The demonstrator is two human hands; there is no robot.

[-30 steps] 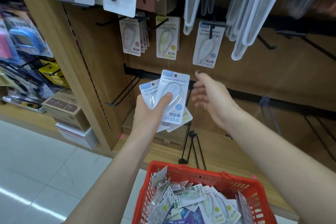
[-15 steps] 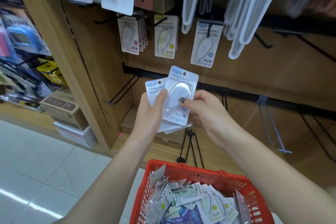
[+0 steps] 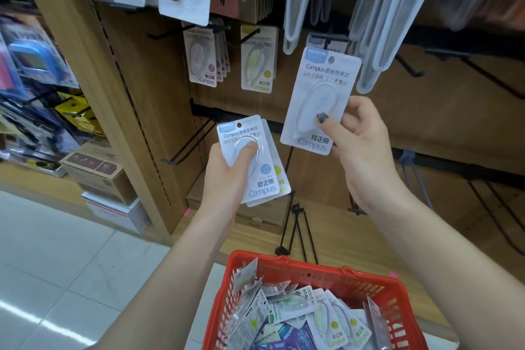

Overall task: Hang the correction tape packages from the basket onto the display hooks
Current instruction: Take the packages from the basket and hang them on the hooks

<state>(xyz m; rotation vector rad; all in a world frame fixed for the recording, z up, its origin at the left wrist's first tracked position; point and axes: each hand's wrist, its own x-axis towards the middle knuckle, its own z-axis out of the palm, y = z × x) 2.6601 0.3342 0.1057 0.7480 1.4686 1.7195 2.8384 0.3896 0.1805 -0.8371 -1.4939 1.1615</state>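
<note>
White carded package upright near hooks

You hold white cards with blue print: a single package and a stack with one blue dot and one yellow-green dot. The basket is red, the display hooks black, the shelf wall light brown wood

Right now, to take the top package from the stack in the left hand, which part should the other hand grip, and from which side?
Grip the bare right edge of the top package near its lower corner, coming from the right. The left hand covers the left side, its thumb pressing on the blister, and the hang hole at the top should stay free for a hook. The right hand holds another package.
</note>
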